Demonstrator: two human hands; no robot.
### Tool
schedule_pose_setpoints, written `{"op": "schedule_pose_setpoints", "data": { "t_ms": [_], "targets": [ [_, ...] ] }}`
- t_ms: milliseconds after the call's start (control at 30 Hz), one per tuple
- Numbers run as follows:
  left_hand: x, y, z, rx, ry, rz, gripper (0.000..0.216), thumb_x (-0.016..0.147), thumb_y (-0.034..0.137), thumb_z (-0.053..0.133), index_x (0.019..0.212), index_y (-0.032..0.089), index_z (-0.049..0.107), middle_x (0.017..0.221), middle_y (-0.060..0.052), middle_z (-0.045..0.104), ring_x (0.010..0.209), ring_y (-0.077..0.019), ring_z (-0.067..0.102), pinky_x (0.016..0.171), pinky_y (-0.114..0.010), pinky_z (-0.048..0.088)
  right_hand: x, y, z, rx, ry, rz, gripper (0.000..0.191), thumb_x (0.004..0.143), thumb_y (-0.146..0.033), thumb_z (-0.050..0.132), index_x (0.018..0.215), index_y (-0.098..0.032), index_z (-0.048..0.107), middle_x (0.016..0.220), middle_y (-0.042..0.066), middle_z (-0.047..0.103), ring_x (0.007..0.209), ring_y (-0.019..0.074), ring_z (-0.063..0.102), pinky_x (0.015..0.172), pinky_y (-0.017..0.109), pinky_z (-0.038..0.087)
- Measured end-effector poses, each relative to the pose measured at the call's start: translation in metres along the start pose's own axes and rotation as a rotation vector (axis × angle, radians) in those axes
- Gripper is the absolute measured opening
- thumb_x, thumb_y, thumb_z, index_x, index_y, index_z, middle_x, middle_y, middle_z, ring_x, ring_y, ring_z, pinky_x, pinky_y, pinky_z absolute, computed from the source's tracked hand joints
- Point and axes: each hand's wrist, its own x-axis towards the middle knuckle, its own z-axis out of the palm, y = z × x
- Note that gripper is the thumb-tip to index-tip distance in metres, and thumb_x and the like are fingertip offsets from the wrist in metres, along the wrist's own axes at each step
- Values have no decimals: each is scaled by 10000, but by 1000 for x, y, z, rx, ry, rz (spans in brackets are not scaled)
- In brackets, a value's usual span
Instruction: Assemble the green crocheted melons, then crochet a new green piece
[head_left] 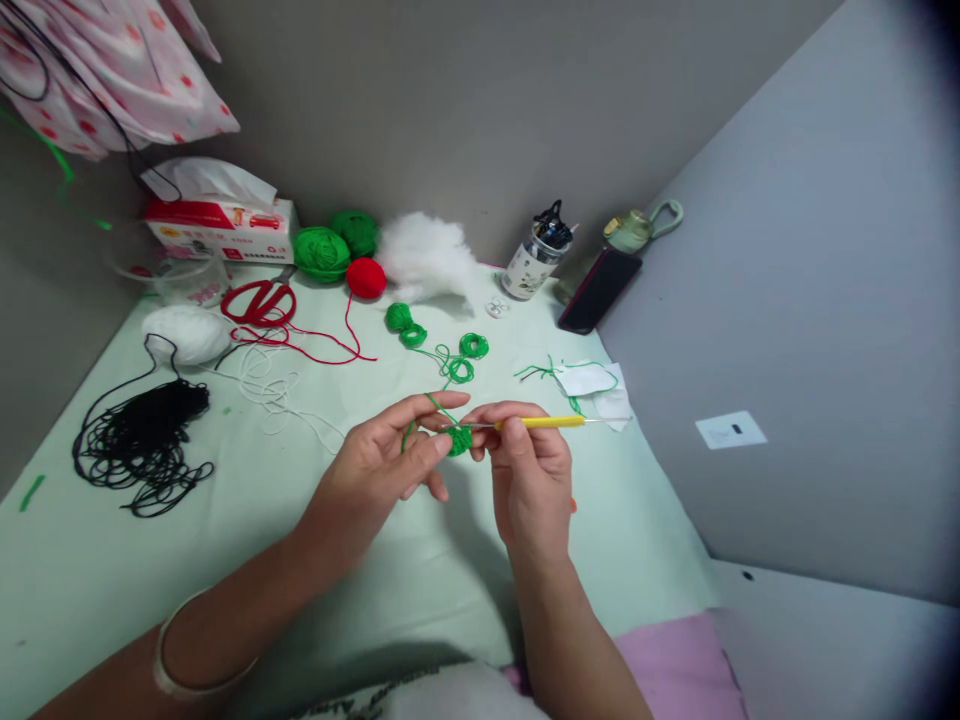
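Between the thumb and fingers of my left hand (pixel 397 445) is a small green crochet piece (pixel 459 440). Green yarn (pixel 448 408) runs over my left fingers and back to loose loops on the table. My right hand (pixel 529 460) grips a crochet hook (pixel 551 422) by its yellow handle, its metal tip pointing left into the crochet piece. The exact spot where the tip meets the stitches is too small to make out. Beyond my hands lie small green crocheted rings (pixel 473 346) and a little green ball (pixel 398 317).
Green yarn balls (pixel 321 254), a red ball (pixel 366 278), white stuffing (pixel 431 258) and a tissue box (pixel 225 230) line the back. Red scissors (pixel 262 303), white yarn (pixel 187 335) and tangled black yarn (pixel 150 435) lie left. A pen jar (pixel 529 265), phone (pixel 601 290) and bottle (pixel 630 230) stand back right.
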Motion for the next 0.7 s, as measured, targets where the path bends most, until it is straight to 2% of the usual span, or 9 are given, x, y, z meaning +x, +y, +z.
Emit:
{"op": "schedule_pose_setpoints", "data": {
  "t_ms": [133, 300, 467, 700],
  "targets": [
    [0, 2, 1, 5, 50, 16, 352, 843, 297, 789, 1187, 223, 762, 818, -10, 686, 583, -96, 556, 563, -217, 514, 2, -2, 1, 19, -6, -8, 188, 973, -356, 650, 886, -217, 742, 826, 27, 740, 676, 133, 641, 627, 275, 531],
    [-1, 2, 1, 23, 79, 31, 318, 827, 271, 794, 1141, 227, 780, 763, 19, 623, 608, -100, 547, 575, -211, 523, -2, -2, -1, -72, -45, -100, 176, 1019, -304, 586, 944, -228, 727, 872, 28, 751, 755, 145, 681, 680, 292, 549],
    [-1, 1, 0, 75, 112, 65, 297, 833, 256, 781, 1129, 240, 788, 634, 60, 510, 582, -103, 530, 593, -213, 538, -7, -8, -2, -354, -77, -287, 192, 1029, -227, 536, 990, -242, 724, 921, 43, 758, 792, 174, 698, 698, 340, 577],
    [-2, 1, 6, 232, 228, 170, 334, 801, 198, 783, 1128, 268, 801, 683, 53, 526, 611, -103, 552, 643, -220, 566, -12, -6, -5, -688, -210, -627, 284, 987, -91, 523, 1160, -256, 678, 977, 79, 763, 949, 231, 731, 755, 403, 592]
  ]
}}
